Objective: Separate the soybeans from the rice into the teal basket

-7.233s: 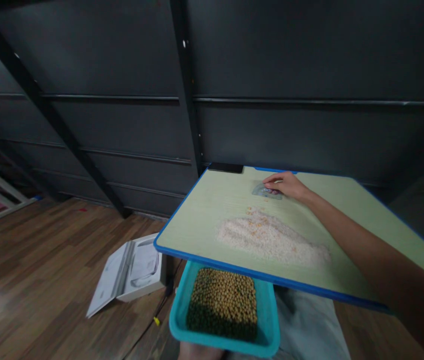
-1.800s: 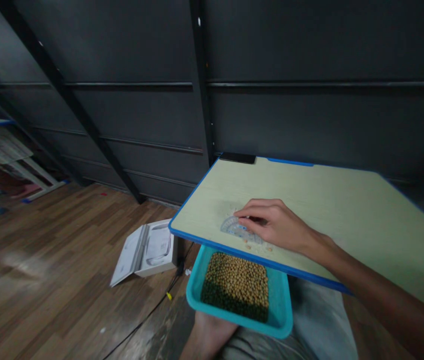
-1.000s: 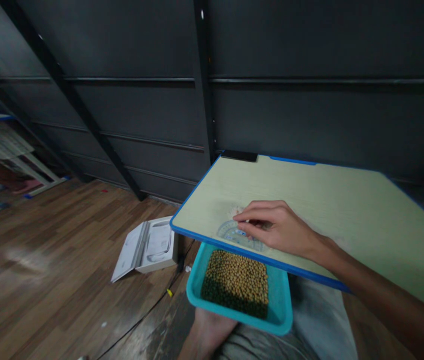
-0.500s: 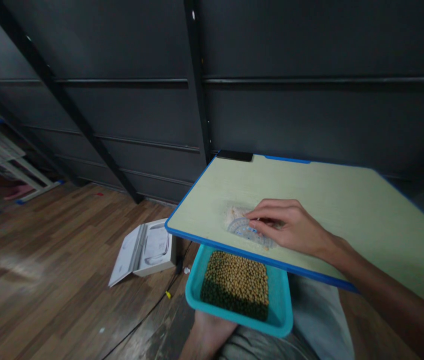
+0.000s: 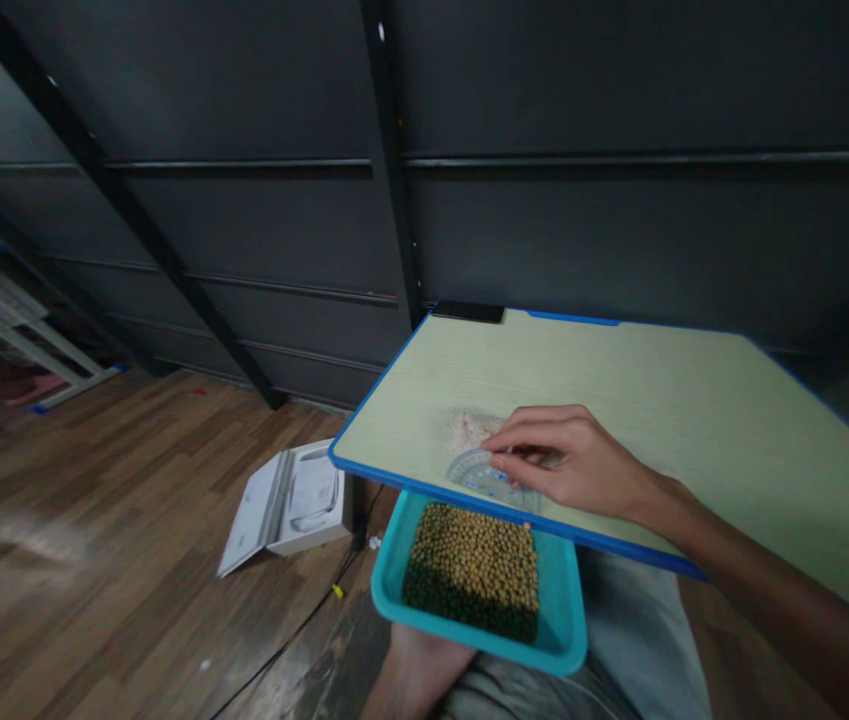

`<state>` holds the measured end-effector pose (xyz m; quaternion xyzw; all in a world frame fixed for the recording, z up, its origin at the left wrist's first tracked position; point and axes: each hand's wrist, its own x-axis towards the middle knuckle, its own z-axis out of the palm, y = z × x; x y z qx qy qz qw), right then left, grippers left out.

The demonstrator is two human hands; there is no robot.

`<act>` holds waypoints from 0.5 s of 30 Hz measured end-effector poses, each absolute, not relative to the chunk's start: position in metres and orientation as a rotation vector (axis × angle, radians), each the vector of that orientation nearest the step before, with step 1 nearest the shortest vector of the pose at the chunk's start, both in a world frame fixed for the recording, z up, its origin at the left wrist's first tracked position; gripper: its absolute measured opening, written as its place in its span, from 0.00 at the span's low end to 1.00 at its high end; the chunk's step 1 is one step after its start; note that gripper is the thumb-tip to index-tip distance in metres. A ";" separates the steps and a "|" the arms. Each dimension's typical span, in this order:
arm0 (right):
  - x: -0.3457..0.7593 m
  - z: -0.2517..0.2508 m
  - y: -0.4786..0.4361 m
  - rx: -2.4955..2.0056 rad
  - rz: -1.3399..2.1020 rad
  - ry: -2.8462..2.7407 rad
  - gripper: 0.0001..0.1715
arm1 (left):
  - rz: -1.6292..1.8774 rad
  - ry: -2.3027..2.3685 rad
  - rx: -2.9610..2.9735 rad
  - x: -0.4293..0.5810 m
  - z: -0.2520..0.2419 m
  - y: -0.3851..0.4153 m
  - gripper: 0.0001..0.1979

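My right hand [image 5: 574, 460] pinches a clear half-round protractor [image 5: 478, 478] between thumb and fingers. The protractor lies flat at the near edge of the pale green tabletop [image 5: 649, 390]. Just behind it is a patch of whitish crumbs [image 5: 467, 430]. Below that edge, my left hand [image 5: 428, 662] supports a turquoise plastic tray [image 5: 563, 620] from underneath, its fingers hidden by the tray. Round tan beans or peas [image 5: 473, 560] cover the tray's bottom, partly in shadow. One small tan bit [image 5: 527, 525] is at the blue table edge, over the tray.
A black flat object [image 5: 467, 312] lies at the table's far left corner, by the dark panelled wall [image 5: 281, 220]. On the wooden floor [image 5: 94, 530] are an opened white box [image 5: 311, 500] and a black cable [image 5: 281, 650]. Another table's leg [image 5: 79, 385] stands far left.
My right hand has drawn the protractor slightly toward me and left, closer to the table edge. A small bit has come from the tabletop to the edge. The tray stays put.
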<state>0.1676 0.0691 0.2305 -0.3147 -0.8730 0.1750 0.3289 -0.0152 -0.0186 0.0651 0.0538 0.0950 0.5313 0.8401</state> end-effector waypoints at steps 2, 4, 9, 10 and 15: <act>0.167 0.230 0.068 -0.835 0.470 -2.279 0.09 | 1.080 0.160 0.115 -0.017 0.068 -0.019 0.21; 0.166 0.230 0.068 -0.840 0.477 -2.286 0.09 | 1.048 0.150 0.100 -0.018 0.067 -0.019 0.22; 0.166 0.224 0.073 -0.825 0.436 -2.345 0.10 | 1.069 0.181 0.092 -0.016 0.064 -0.018 0.21; 0.166 0.224 0.074 -0.822 0.418 -2.350 0.10 | 1.075 0.185 0.089 -0.015 0.065 -0.017 0.20; 0.166 0.233 0.079 -0.851 0.335 -2.311 0.11 | 1.064 0.199 0.079 -0.016 0.066 -0.012 0.21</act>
